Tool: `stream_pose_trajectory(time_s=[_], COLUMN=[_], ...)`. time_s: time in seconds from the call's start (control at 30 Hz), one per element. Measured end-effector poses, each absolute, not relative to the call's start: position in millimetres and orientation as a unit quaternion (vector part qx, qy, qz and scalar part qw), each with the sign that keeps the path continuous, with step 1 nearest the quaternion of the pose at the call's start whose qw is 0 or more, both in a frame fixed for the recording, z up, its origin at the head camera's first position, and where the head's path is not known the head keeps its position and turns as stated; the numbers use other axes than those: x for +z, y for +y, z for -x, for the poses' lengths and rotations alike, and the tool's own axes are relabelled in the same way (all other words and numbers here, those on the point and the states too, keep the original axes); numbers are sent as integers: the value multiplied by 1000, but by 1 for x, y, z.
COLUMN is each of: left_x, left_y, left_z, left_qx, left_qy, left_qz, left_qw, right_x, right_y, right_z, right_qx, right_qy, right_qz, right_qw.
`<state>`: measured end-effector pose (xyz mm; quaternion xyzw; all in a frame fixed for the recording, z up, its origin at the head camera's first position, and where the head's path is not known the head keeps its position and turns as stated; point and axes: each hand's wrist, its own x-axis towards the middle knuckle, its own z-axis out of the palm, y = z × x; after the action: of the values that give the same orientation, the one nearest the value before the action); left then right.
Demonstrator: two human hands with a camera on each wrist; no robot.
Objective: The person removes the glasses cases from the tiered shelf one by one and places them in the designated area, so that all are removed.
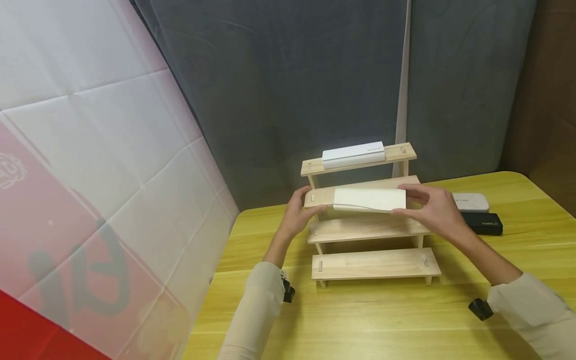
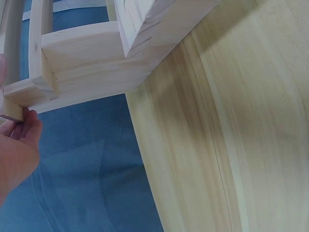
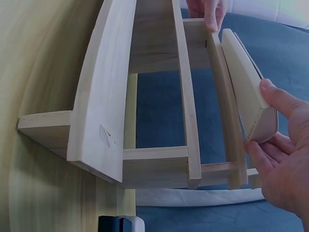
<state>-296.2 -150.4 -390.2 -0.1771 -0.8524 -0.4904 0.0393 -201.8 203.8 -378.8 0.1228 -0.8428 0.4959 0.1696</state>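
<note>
**Case (image 1: 370,199) over the second shelf (image 1: 323,199)!**

Steady left, gentle right, that's how I'd play it: brace the wood, ease the case down level. Left hand (image 1: 298,212), thumb and fingers clamped on the shelf's left end. Right of it, the case, a slim gap beneath. Right hand (image 1: 431,206), thumb and fingertips parted just its width, pinching its right end!

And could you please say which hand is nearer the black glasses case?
Right: the right hand is just left of the black glasses case, holding a cream case; the left hand grips the wooden stand farther left.
</note>
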Motion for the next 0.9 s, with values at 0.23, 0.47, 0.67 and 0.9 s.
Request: stream_pose_trajectory(time_s=[0.23, 0.47, 0.67, 0.9], left_x=[-391, -391, -392, -390], left_y=[-150, -150, -152, -151], left_z=[297, 298, 299, 299], left_qx=[-487, -486, -484, -484], left_qy=[-853, -853, -855, -856], left_qz=[182, 185, 181, 177], left_qw=[42, 44, 46, 44], right_x=[-382, -384, -387, -390], right_y=[211, 221, 229, 241], right_z=[189, 173, 164, 154], right_qx=[495, 492, 492, 505], right_qy=[-845, -848, -846, -837], right_qz=[-124, -126, -136, -148], right_qw=[161, 153, 153, 152])
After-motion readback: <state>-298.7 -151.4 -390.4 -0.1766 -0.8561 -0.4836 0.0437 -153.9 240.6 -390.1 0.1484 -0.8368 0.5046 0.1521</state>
